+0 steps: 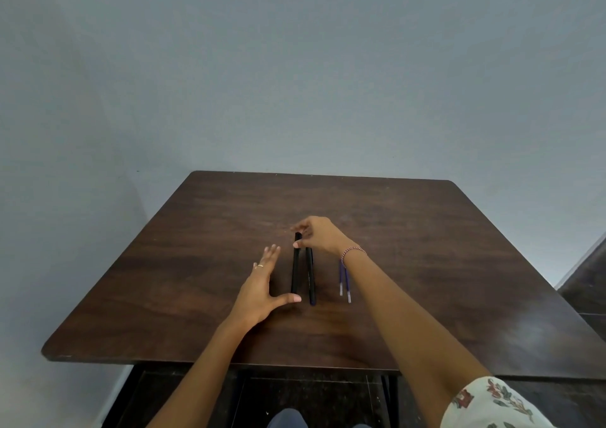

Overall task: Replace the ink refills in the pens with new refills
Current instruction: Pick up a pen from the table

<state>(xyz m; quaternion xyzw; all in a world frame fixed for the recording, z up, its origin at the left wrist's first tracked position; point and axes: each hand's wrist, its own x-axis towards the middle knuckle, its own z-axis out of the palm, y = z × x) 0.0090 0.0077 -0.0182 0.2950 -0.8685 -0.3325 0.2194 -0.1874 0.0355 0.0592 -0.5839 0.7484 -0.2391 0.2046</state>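
The right hand [319,234] is closed in a pinch on the far end of the first pen [296,270]; the left hand [259,290] is held open, thumb at the pen's near end. A second pen [310,277] lies just beside it, and two refills [347,283] lie near the right wrist. Under so slight a pinch the pen could be dropped and its neighbours scattered.

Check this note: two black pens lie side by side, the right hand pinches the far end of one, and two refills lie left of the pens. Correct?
Not quite. The head view shows the two refills lying right of the pens, not left. The rest holds: the right hand pinches one pen's far end.
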